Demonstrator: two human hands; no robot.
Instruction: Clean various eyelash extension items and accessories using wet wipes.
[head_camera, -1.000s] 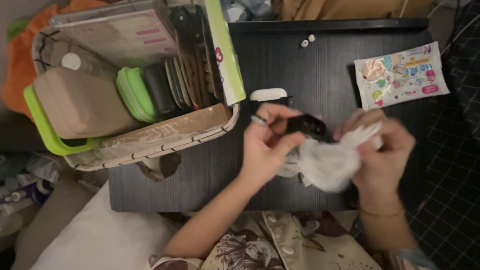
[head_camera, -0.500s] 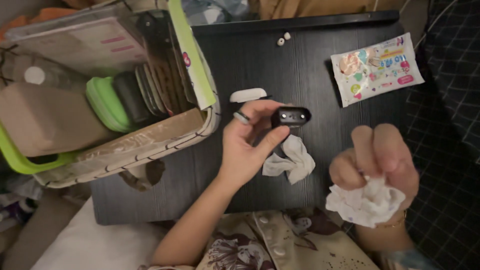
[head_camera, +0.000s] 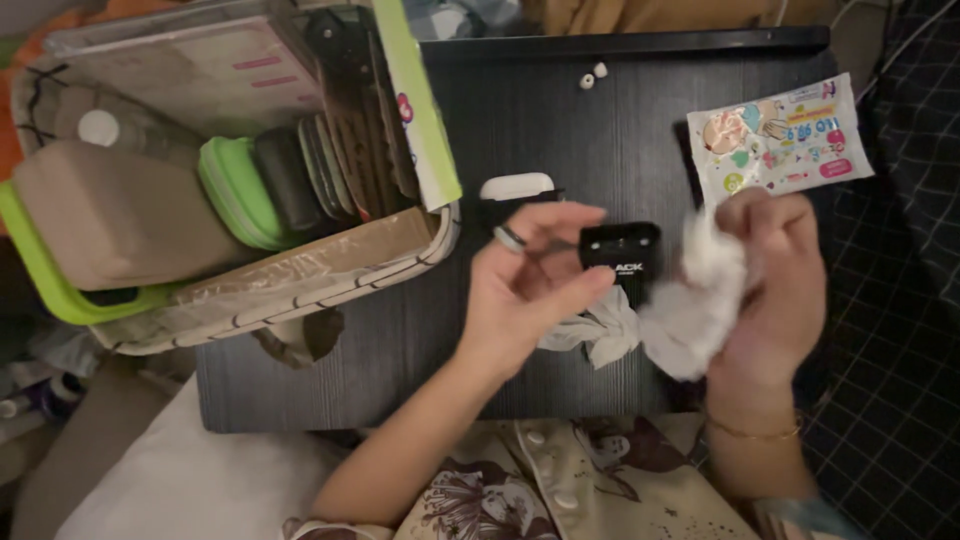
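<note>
left hand (head_camera: 520, 290): ring | right hand (head_camera: 770, 290): thin wrist bracelet | floral garment

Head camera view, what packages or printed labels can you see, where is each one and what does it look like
Wipes packet: flat soft pouch, top right of the dark table, white with pastel cartoon prints and a pink label.
Green-edged box: tall flat carton upright at the basket's right side, white face with small colourful print.
Black case: small rounded block pinched in the left hand, white lettering on its face.
</note>
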